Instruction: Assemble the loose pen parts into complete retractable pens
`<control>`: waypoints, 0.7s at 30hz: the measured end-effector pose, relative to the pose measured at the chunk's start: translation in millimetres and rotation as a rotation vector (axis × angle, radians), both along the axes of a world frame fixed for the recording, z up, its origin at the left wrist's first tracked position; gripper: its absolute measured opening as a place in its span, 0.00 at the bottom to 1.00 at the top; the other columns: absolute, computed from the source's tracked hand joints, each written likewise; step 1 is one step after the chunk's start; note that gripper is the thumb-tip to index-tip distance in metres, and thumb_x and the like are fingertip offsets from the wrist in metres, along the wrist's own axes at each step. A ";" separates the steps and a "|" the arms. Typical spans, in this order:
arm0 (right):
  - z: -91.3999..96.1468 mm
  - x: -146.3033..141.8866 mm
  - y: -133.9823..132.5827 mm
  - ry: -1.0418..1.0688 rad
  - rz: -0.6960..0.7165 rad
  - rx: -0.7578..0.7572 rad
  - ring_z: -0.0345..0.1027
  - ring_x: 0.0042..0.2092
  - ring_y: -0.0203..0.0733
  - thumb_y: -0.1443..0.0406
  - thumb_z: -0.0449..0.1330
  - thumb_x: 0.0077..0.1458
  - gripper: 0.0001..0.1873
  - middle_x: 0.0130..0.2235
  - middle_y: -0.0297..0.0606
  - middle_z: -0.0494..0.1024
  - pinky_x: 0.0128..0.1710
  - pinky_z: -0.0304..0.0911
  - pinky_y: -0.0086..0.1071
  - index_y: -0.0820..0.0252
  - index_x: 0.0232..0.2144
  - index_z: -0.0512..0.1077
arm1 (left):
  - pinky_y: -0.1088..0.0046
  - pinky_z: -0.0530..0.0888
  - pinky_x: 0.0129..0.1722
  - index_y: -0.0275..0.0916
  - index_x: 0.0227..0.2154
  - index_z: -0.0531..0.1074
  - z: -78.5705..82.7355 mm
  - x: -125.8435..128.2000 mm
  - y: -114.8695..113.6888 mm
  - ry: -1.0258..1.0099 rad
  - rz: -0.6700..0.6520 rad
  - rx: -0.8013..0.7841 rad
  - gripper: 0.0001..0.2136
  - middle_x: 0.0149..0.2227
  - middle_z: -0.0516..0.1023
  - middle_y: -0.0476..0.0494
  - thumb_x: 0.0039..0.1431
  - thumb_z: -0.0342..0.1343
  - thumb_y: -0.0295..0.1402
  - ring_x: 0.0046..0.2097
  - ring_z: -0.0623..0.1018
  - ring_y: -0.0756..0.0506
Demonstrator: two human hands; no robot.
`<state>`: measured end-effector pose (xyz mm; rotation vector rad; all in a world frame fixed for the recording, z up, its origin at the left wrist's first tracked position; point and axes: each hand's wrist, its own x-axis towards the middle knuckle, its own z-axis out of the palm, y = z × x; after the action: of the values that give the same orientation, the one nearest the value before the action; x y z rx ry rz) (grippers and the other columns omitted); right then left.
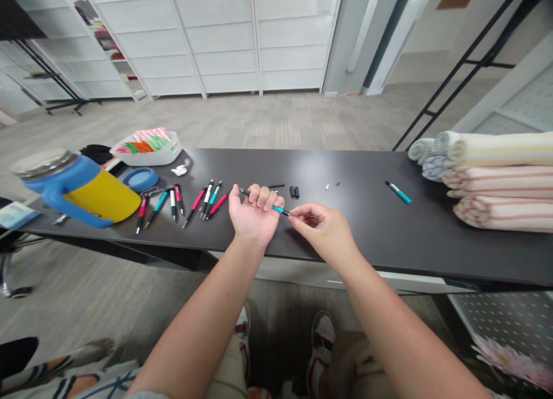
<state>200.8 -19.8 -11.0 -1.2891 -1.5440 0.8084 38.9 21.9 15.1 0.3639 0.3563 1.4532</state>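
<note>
Left hand (256, 217) curled around a turquoise pen (280, 209), right hand (326, 231) pinching its end, above a dark table (375, 232); jug (113, 196) and pens (173, 206) left, black pieces (292, 192) just beyond, rolled towels (501, 180) right.

Between my grips: the held pen (280, 209) spans from my left grip (258, 215) to my right grip (322, 229), barring that gap.
Right side: open counter (371, 232) lets me slide across to the lone blue pen (398, 192), lying flat.
Right end: stacked cloth rolls (501, 180) block a low pass.
Left side: a row of pens (213, 196) starts just beside my left grip; I'd need to lift over.
Left end: the tall mug (99, 186) walls me off.
Ahead: low black pieces (296, 192), with a bare strip behind them.
</note>
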 end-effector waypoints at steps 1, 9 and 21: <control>-0.3 0.1 0.0 -0.002 0.001 -0.001 0.75 0.31 0.41 0.56 0.67 0.56 0.10 0.31 0.36 0.83 0.34 0.71 0.34 0.54 0.37 0.82 | 0.69 0.66 0.30 0.41 0.20 0.54 -0.3 -0.2 -0.3 -0.006 0.001 0.006 0.26 0.20 0.52 0.52 0.71 0.44 0.51 0.22 0.58 0.51; 1.7 1.8 -1.0 -0.034 0.010 -0.027 0.77 0.33 0.42 0.53 0.67 0.58 0.12 0.34 0.37 0.85 0.35 0.70 0.34 0.54 0.37 0.81 | 0.68 0.66 0.30 0.41 0.20 0.51 -0.1 -0.6 -2.7 -0.014 0.005 0.020 0.25 0.20 0.50 0.53 0.70 0.43 0.51 0.22 0.56 0.50; 7.8 0.6 -5.1 -0.263 0.032 0.076 0.75 0.32 0.41 0.57 0.61 0.65 0.10 0.33 0.34 0.83 0.34 0.66 0.33 0.52 0.37 0.80 | 0.68 0.66 0.30 0.41 0.20 0.52 0.5 -0.9 -2.0 -0.040 -0.001 0.038 0.25 0.19 0.50 0.53 0.69 0.44 0.51 0.22 0.57 0.51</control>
<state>201.4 -24.9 -3.2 -1.3585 -1.7891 0.6115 38.0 19.9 15.6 0.3649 0.2962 1.4662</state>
